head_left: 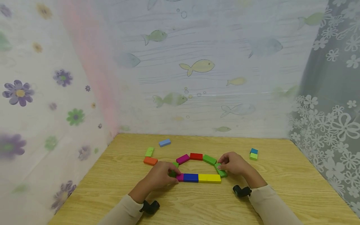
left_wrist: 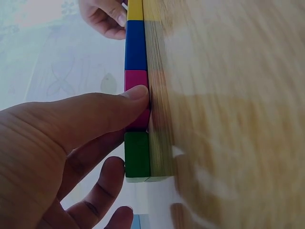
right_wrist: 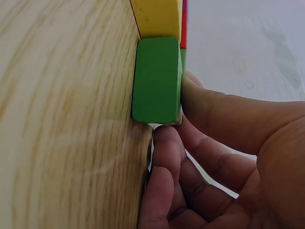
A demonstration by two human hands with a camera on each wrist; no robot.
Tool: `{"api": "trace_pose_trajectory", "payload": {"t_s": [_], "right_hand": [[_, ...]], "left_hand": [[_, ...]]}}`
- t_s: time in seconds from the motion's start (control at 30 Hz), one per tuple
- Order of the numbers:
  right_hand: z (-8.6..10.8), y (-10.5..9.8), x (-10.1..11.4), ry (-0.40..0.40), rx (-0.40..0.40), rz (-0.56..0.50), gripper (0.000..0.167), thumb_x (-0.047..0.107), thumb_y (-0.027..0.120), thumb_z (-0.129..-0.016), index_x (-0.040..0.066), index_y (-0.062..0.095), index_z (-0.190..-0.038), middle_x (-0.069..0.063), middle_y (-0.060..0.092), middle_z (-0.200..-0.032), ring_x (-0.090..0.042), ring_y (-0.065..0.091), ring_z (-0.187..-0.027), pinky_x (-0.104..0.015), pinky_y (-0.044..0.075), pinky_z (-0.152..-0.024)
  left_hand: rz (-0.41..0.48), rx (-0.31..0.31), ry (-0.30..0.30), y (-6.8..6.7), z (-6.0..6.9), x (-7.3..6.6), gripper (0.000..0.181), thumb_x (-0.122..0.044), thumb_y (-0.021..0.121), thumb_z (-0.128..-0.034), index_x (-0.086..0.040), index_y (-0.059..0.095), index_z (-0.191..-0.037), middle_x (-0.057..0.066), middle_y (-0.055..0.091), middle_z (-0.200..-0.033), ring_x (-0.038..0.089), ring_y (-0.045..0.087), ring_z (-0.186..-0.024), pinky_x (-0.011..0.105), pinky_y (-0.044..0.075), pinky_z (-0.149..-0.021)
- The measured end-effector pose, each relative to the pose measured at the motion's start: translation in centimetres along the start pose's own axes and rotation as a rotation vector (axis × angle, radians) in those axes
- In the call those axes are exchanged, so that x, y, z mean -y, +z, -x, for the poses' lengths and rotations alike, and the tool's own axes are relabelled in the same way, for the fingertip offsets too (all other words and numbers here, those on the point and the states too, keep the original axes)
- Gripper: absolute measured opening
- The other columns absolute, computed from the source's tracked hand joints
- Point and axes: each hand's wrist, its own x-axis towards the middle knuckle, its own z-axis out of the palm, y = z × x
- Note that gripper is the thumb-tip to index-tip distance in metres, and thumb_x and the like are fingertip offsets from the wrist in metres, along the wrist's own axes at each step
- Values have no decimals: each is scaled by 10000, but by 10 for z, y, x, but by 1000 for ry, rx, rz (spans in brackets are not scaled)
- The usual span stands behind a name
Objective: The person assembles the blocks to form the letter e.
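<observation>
A row on the table joins a magenta block (head_left: 180,178), a blue block (head_left: 191,177) and a yellow block (head_left: 209,178). My left hand (head_left: 160,175) pinches the magenta block, its thumb on the near face in the left wrist view. Beside that block a green block (left_wrist: 137,153) is partly hidden by the left hand in the head view. My right hand (head_left: 234,164) grips another green block (right_wrist: 157,81) at the row's right end. Behind the row, an arch runs through a magenta block (head_left: 183,159), a red block (head_left: 196,156) and a green block (head_left: 209,159).
Left of the arch lie an orange block (head_left: 150,161) and a light green block (head_left: 149,152). A light blue block (head_left: 164,142) is farther back. At the right, a blue block (head_left: 254,151) touches a lime block (head_left: 253,156). Patterned curtains (head_left: 202,103) surround the wooden table (head_left: 197,206).
</observation>
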Motion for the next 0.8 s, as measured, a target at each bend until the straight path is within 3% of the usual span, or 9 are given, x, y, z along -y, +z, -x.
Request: {"api": "trace_pose_trajectory", "payload": {"t_s": [0.1,0.2,0.4,0.47,0.8], "right_hand": [[-1,0,1,1,-1,-1,197,127,796,-908,8,717,-1043,-58,651,-883,-188,569,-787,-333,491,-718],[-1,0,2,4,-4,-2,193,123,796,-908,8,718,-1042,-60,651,-884,-190,570,-788,-334,491,-719],[-5,1,3,19,-11,3,192,130,802,-904,18,720,-1037,-59,651,-887,-188,566,-788,-333,489,-719],[-6,1,4,19,-13,7,196,131,802,-903,16,720,-1038,-58,650,-885,-187,564,-784,-333,488,-714],[-8,2,7,28,-23,1,204,142,801,-909,13,714,-1042,-60,647,-891,-191,561,-788,-335,487,-718]], "left_hand": [[41,17,-17,-2,-2,1,235,-251,915,-795,-257,817,-1008,-124,738,-969,112,612,-807,235,504,-694],[99,15,-72,-6,-3,6,234,-283,882,-837,-242,801,-1052,-92,719,-1040,129,608,-837,268,522,-684],[129,-93,-231,-16,-2,14,286,-236,798,-925,-136,750,-1188,13,706,-1142,180,650,-935,328,567,-693],[123,-106,-252,-17,-3,18,323,-214,787,-933,-95,730,-1228,32,720,-1145,188,675,-966,337,588,-730],[94,-43,-217,-18,-11,30,216,-169,774,-941,-94,772,-1143,-22,730,-1006,120,654,-887,307,572,-750]]}}
